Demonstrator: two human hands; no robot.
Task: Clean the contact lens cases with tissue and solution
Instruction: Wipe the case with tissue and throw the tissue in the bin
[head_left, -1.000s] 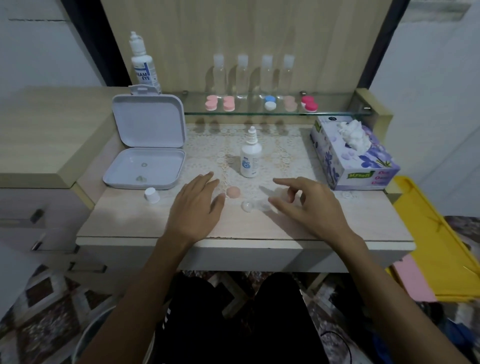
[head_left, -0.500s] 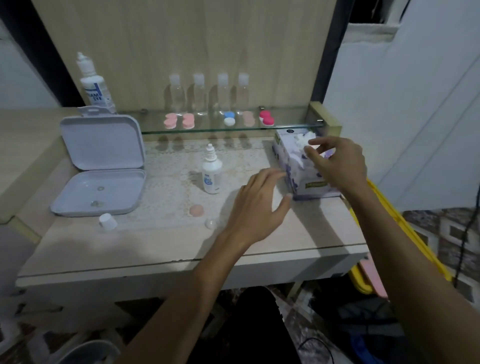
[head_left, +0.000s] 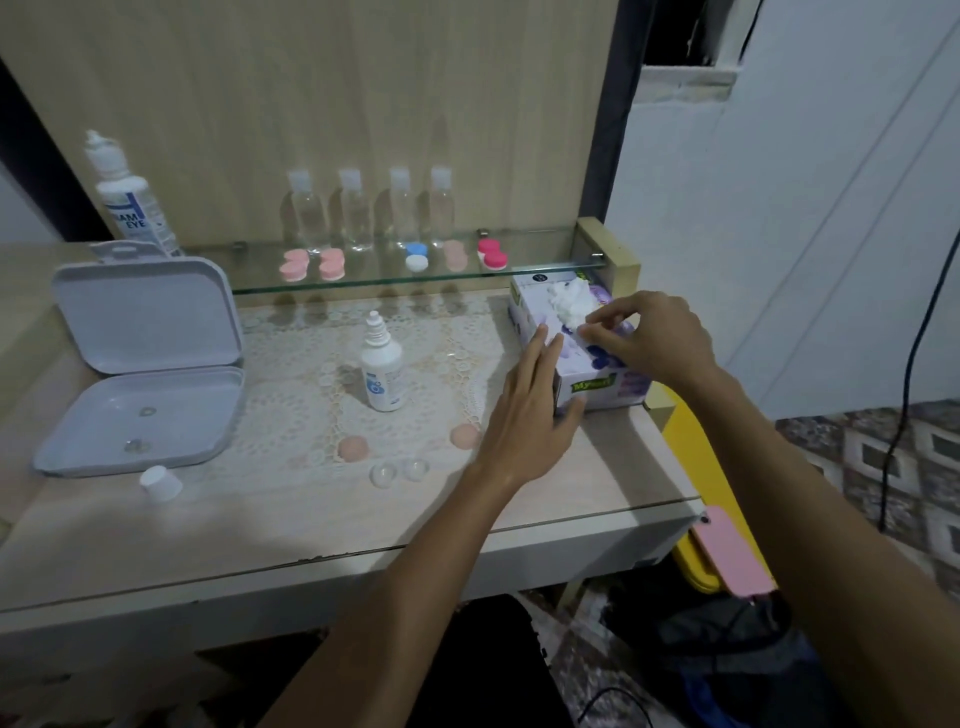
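While the left hand (head_left: 530, 405) lies flat, fingers straight, against the tissue box (head_left: 597, 379) at the worktop's (head_left: 260, 519) three o'clock edge, the right hand (head_left: 649, 338) pinches the soft, tear-prone tissue (head_left: 569, 301), likely best drawn by its bunched tip.
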